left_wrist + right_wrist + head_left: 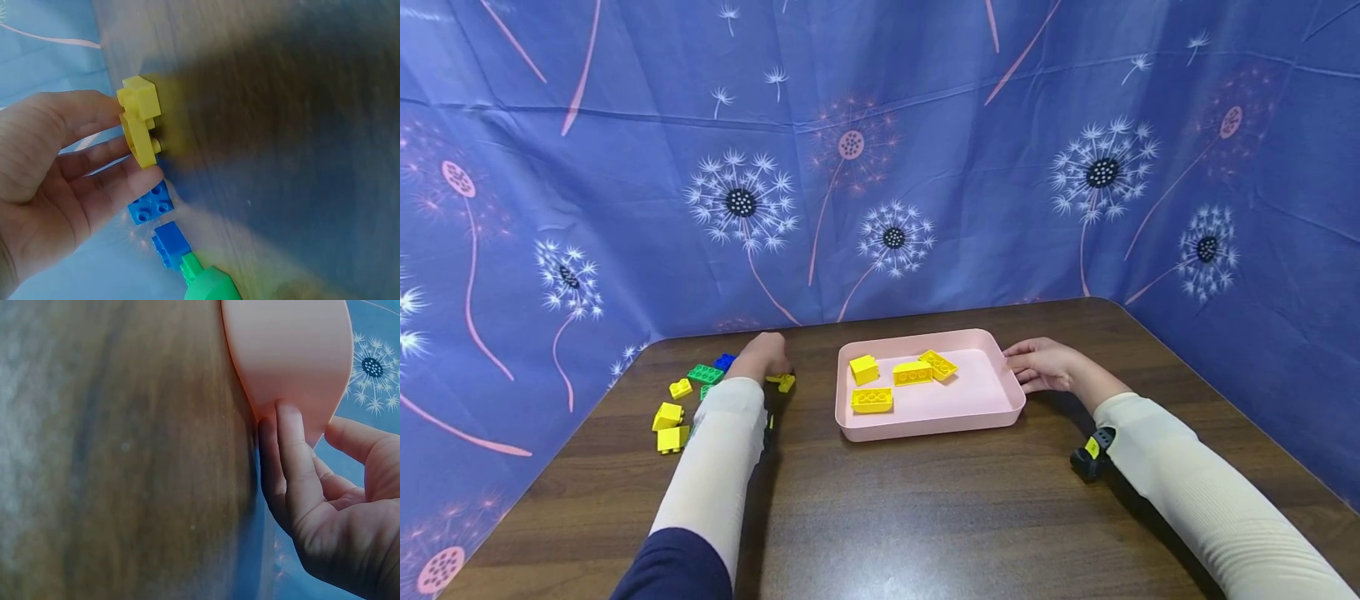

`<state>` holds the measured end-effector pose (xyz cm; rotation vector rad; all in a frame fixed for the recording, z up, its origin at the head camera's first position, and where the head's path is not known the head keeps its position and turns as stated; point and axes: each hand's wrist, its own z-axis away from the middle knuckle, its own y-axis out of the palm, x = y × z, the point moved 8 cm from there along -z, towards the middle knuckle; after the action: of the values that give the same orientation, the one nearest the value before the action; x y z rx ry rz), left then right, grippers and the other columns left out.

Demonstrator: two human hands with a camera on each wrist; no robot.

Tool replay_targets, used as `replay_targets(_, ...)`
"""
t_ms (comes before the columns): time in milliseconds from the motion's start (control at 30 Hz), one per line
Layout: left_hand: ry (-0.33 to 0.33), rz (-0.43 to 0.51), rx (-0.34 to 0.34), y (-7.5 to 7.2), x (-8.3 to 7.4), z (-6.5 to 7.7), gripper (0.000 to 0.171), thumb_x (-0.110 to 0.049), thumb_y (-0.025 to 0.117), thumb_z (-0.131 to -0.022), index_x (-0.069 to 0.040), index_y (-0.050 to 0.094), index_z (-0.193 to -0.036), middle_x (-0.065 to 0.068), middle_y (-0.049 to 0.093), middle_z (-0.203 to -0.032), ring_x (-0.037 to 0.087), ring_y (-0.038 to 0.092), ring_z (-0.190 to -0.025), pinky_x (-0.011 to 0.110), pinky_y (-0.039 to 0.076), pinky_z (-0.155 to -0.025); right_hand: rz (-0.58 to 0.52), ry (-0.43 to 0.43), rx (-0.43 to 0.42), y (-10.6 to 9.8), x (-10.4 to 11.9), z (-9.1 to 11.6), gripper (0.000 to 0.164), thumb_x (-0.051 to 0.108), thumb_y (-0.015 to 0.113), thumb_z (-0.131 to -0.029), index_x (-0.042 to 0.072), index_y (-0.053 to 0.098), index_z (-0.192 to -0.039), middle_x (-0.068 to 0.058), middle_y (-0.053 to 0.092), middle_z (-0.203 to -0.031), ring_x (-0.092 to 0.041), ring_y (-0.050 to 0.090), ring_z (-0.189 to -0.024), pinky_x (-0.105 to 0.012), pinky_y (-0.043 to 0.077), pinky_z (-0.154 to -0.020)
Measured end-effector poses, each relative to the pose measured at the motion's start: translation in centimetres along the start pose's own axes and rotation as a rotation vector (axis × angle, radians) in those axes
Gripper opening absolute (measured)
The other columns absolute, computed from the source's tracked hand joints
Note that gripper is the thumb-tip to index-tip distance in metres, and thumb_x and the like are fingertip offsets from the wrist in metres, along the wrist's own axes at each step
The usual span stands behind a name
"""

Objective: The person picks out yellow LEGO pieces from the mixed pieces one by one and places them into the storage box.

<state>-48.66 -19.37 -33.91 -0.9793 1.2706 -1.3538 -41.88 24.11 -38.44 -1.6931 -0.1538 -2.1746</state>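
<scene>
Bricks [147,100] sit pinched in left hand [765,353]; right hand [1041,364], fingers straight, touches tray [962,400]: best squeeze evenly, brace lightly.

Left hand [765,354] at yellow piece [786,384]; right hand [1045,364] touching pink tray [962,396], four bricks [912,373] inside.

Brown Table [970,508] Bears Tray and Bricks

We see a wood-grained table with rounded far corners and a pale glare near us. The pink tray [932,427] sits flat towards the far edge. To its left we find loose yellow bricks [667,417], green bricks [706,373] and, farther back, a blue brick [725,362].
</scene>
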Motion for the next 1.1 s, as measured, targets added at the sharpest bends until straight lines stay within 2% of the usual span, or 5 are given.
replay_targets(300, 0.054, -0.03, -0.026, -0.5, 0.2, 0.7, 0.011, -0.013, 0.066, -0.082, -0.002, 0.065, -0.079, 0.011, 0.061, -0.084, 0.025, 0.053, -0.074, 0.033, 0.045, -0.064, 0.008, 0.005, 0.006, 0.1, 0.1, 0.0, 0.051, 0.007, 0.051, -0.098, -0.015, 0.029, -0.139, -0.008, 0.066, -0.093, -0.016, 0.067, -0.082, -0.035, 0.058, -0.073)
replay_targets(433, 0.091, 0.033, -0.054, -1.2, 0.0, 1.1, 0.014, -0.011, 0.066, -0.081, -0.006, 0.064, -0.068, 0.006, 0.057, -0.071, 0.021, 0.05, -0.065, 0.031, 0.041, -0.057, 0.006, 0.008, 0.006, 0.1, 0.0, 0.1, 0.05, 0.007, 0.051, -0.098, -0.015, 0.03, -0.138, -0.008, 0.066, -0.093, -0.016, 0.067, -0.082, -0.035, 0.058, -0.073)
replay_targets(567, 0.149, 0.092, -0.087, -2.2, -0.6, 1.7, 0.011, -0.01, 0.065, -0.082, -0.006, 0.072, -0.074, 0.003, 0.063, -0.071, 0.019, 0.054, -0.066, 0.032, 0.047, -0.062, -0.002, 0.0, 0.009, 0.0, 0.2, 0.1, 0.049, 0.005, 0.051, -0.097, -0.015, 0.031, -0.137, -0.008, 0.067, -0.093, -0.016, 0.067, -0.082, -0.035, 0.058, -0.071)
replay_targets(767, 0.239, 0.08, -0.135, -3.9, -2.7, 2.9, 0.013, -0.012, 0.067, -0.083, -0.006, 0.077, -0.089, 0.003, 0.071, -0.084, 0.02, 0.062, -0.079, 0.038, 0.053, -0.077, 0.001, -0.016, 0.022, 0.1, 0.3, 0.1, 0.05, 0.006, 0.052, -0.097, -0.016, 0.03, -0.137, -0.008, 0.066, -0.093, -0.016, 0.066, -0.082, -0.035, 0.058, -0.071)
replay_targets(1100, 0.369, 0.055, -0.199, -6.1, -7.6, 5.0, 0.006, -0.009, 0.069, -0.082, -0.007, 0.075, -0.084, 0.002, 0.07, -0.084, 0.018, 0.061, -0.075, 0.038, 0.053, -0.077, -0.007, -0.017, 0.024, 0.1, 0.0, -0.1, 0.05, 0.006, 0.052, -0.097, -0.016, 0.03, -0.137, -0.008, 0.067, -0.093, -0.016, 0.066, -0.082, -0.035, 0.058, -0.072)
